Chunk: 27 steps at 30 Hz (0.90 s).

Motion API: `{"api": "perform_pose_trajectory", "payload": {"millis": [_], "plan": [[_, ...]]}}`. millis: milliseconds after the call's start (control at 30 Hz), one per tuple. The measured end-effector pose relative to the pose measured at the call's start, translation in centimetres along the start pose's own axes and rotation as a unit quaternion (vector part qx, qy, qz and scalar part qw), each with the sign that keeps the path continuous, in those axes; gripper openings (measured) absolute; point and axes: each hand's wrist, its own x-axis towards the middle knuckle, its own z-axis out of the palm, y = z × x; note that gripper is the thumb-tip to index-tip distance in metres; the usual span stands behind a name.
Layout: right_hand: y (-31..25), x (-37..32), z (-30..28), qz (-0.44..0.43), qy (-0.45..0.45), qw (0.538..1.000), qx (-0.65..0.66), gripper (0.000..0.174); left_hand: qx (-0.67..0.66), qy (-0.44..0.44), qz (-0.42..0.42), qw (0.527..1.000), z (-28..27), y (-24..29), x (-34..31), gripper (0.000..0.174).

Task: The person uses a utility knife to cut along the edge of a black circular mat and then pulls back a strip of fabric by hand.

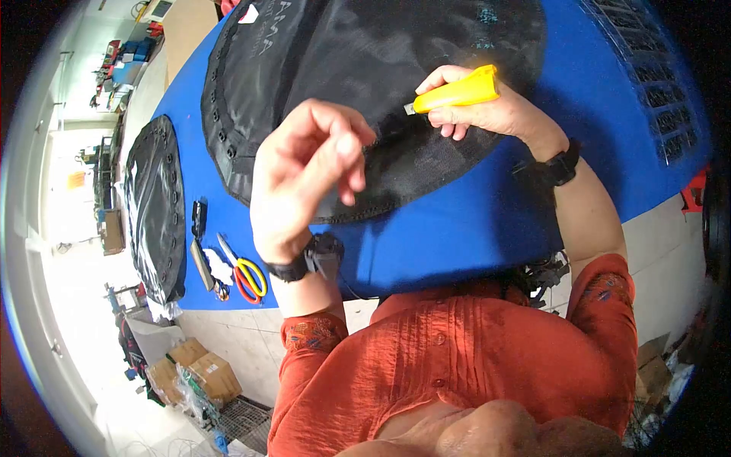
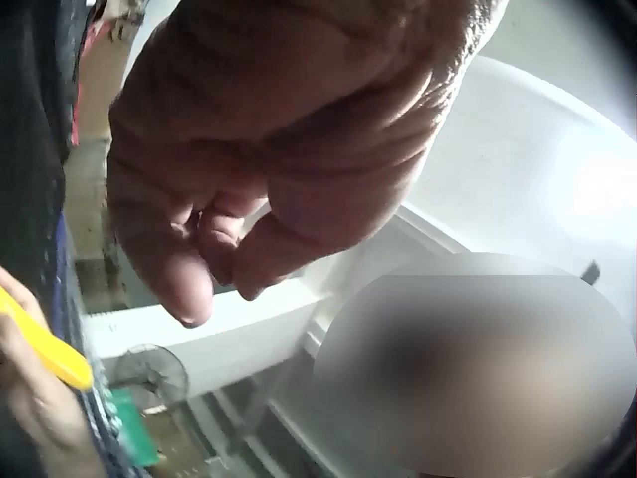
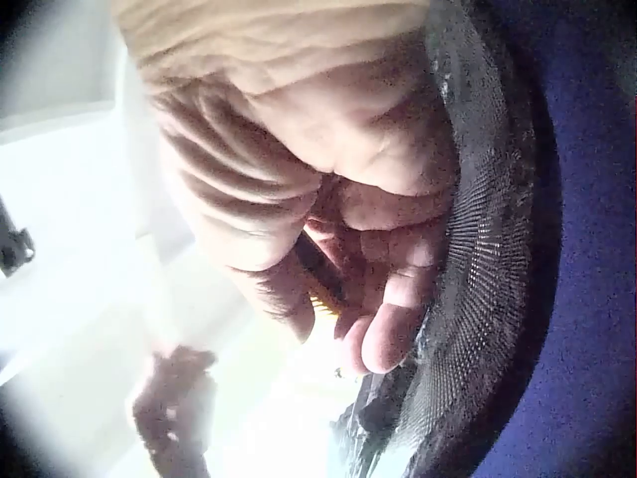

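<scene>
There's the yellow cutter [image 1: 459,90], pinched in the right hand [image 1: 512,116] over the black panel [image 1: 396,53], in from that panel's near right edge; its long axis runs roughly crosswise on the blue table [image 1: 426,240], grey tip [image 1: 410,109] facing left. On that tip side, nearer the table's front edge, the left hand [image 1: 298,174] hangs loosely curled, nothing visible between its fingers.

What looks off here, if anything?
Nothing looks plainly spilled or damaged. One mild oddity: the yellow cutter in the right hand has its metal tip exposed, pointing toward the left hand in the head view, possibly risky.
</scene>
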Motion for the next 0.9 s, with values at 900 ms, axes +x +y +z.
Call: {"api": "perform_pose_trajectory", "payload": {"millis": [900], "plan": [[0.5, 0.4, -0.2, -0.044, 0.045, 0.995, -0.073, 0.034, 0.402, -0.040, 0.023, 0.914, -1.8, -12.4, 4.9, 0.026]]}}
